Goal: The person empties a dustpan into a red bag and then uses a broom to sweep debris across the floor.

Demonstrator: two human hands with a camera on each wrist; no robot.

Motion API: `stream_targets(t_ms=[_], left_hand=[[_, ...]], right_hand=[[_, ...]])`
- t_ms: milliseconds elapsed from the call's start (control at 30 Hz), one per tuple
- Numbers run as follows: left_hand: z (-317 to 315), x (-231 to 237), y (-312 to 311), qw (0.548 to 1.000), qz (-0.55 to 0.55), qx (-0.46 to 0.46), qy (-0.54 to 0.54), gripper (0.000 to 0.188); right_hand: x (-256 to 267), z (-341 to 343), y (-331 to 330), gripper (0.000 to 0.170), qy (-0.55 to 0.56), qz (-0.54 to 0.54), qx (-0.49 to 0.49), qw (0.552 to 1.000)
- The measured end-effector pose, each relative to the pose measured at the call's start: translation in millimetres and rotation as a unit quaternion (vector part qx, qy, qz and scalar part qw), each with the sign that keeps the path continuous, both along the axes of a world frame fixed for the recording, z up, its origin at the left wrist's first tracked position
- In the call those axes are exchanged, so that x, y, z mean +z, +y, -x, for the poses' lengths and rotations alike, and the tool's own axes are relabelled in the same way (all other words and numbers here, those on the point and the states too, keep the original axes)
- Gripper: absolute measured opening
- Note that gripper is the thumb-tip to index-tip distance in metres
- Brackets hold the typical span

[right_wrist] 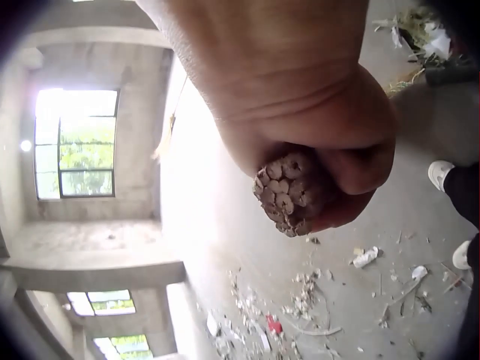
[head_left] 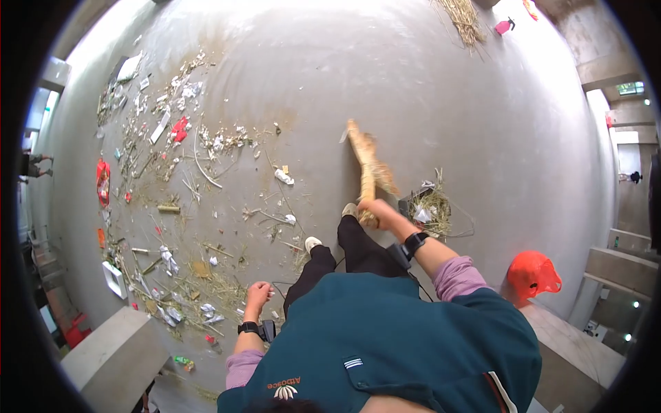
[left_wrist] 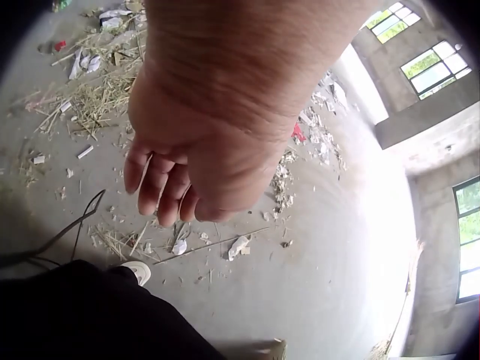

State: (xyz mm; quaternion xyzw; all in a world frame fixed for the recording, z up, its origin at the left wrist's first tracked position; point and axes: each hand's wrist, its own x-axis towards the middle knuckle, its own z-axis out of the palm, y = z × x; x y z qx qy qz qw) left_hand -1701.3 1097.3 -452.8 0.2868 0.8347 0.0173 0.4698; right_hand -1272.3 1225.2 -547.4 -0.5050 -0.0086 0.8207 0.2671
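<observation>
My right hand (head_left: 380,212) grips a straw broom (head_left: 367,165) by its handle, its bristles blurred over the floor to the right of my shoes. In the right wrist view the fingers of that hand (right_wrist: 330,142) curl round the handle, whose butt end (right_wrist: 283,193) of bundled stalks faces the camera. A dark dustpan (head_left: 405,205) heaped with straw and white scraps stands beside the broom. My left hand (head_left: 258,296) hangs at my side, and in the left wrist view its fingers (left_wrist: 171,187) are loosely curled with nothing in them.
Litter, straw and paper scraps (head_left: 224,141) spread across the floor on the left, with a white frame (head_left: 114,279) among them. A red plastic bag (head_left: 533,274) sits at right near a concrete ledge (head_left: 575,344). A straw bundle (head_left: 463,20) and pink object (head_left: 505,26) lie far off.
</observation>
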Motion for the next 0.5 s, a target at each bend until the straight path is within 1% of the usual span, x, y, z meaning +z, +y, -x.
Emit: stream_targets(t_ms=[67,100,133,200,267,333,367,467,500], left_hand=[[-19,4,15,1.0,0.01,-0.011,0.013,0.02],[-31,5,24,1.0,0.01,-0.008,0.01,0.02],[-43,5,33,1.0,0.01,-0.005,0.007,0.021],[-68,1,53,1.0,0.006,-0.015,0.005,0.021],[-90,-2,74,1.0,0.001,-0.026,0.003,0.021],[-112,-6,97,0.999,0.0,-0.036,0.011,0.022],[-122,-7,107,0.999,-0.001,-0.039,0.011,0.022],[-138,-11,126,0.999,-0.018,-0.05,-0.002,0.022],[-137,-10,124,0.999,0.0,-0.051,0.011,0.022]], right_hand=[[5,-6,-2,0.02,0.032,-0.018,0.058,0.998],[4,-17,1,0.021,0.068,-0.019,0.032,0.997],[2,-32,8,0.021,0.069,-0.021,0.03,0.997],[0,-69,21,0.022,0.162,-0.034,-0.01,0.986],[3,-93,33,0.022,0.149,-0.04,-0.009,0.988],[8,-114,46,0.022,0.018,-0.111,0.105,0.988],[12,-123,52,0.022,-0.005,-0.127,0.097,0.987],[-13,-152,56,0.023,0.001,-0.11,0.06,0.992],[-11,-156,55,0.023,0.001,-0.112,0.057,0.992]])
